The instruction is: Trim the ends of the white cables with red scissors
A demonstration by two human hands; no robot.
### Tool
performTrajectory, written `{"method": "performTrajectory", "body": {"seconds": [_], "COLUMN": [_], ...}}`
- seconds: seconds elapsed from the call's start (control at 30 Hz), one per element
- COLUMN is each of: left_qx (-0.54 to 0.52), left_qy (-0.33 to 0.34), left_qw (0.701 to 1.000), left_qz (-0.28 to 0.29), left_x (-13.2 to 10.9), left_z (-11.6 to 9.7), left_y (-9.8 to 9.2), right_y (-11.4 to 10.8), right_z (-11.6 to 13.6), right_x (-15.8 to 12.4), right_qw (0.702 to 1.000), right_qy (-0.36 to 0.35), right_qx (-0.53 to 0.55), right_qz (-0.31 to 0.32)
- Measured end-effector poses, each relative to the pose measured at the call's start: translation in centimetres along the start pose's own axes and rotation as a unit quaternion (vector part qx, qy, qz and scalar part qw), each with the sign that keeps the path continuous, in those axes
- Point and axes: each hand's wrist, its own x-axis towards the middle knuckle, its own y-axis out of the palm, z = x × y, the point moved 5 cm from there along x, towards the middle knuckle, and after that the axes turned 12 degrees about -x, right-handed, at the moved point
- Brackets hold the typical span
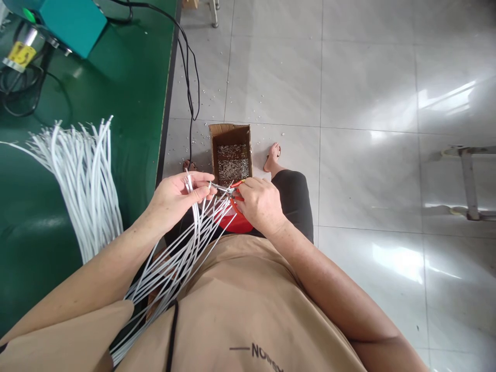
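Holding a fan of white wires (174, 263) in my left hand (176, 199): thumb and fingers are pinched shut on the upper ends, and the strands trail down from the hand across my lap toward my body. My right hand (259, 204) is closed around a pair of cutters (228, 188) with red handles. The metal tip points left and meets the wire ends just beside my left fingertips. I cannot tell whether the blades are closed on a wire.

Just beyond both hands, on the floor, stands an open cardboard box (230, 155) with a layer of small pale scraps in its bottom. Similar scraps are scattered over the tiles around it. Directly under my right hand sits a red object (242, 223), mostly hidden.

To the left of my left hand runs the green desk (127, 93). A second bundle of white wire (83, 175) lies on it, well apart from my grip. At the far end of the desk is a teal machine (72, 20), and a black cable (189, 77) hangs over the desk edge.
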Motion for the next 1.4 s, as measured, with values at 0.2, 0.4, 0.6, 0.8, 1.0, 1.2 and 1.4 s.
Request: {"method": "performTrajectory", "body": {"seconds": [0.2,0.4,0.6,0.8,1.0,1.2,1.4], "left_qx": [-0.002,0.015,0.027,0.019,0.016,0.028,0.074], "left_qy": [-0.004,0.016,0.024,0.013,0.012,0.028,0.043], "left_qw": [1.000,1.000,0.999,1.000,1.000,0.999,0.996], "left_qz": [0.000,-0.021,-0.022,-0.011,-0.006,-0.014,-0.029], "left_x": [-0.1,0.1,0.1,0.0,0.0,0.1,0.0], "left_z": [-0.1,-0.2,-0.2,-0.1,-0.1,-0.1,-0.4], "left_y": [0.0,-0.2,-0.1,-0.1,-0.2,-0.4,-0.4], "right_y": [-0.4,-0.7,-0.7,0.4,0.1,0.0,-0.6], "right_z": [0.0,0.1,-0.3,0.1,0.3,0.0,-0.4], "right_x": [-0.3,0.0,0.5,0.3,0.2,0.2,0.9], "right_qw": [0.999,0.995,0.991,0.998,1.000,0.998,0.997], "right_qy": [-0.006,0.035,0.050,0.025,0.007,0.041,0.018], "right_qx": [-0.023,0.083,0.114,0.053,0.006,0.046,0.064], "right_qz": [-0.025,-0.037,-0.048,0.006,0.005,0.001,-0.041]}}
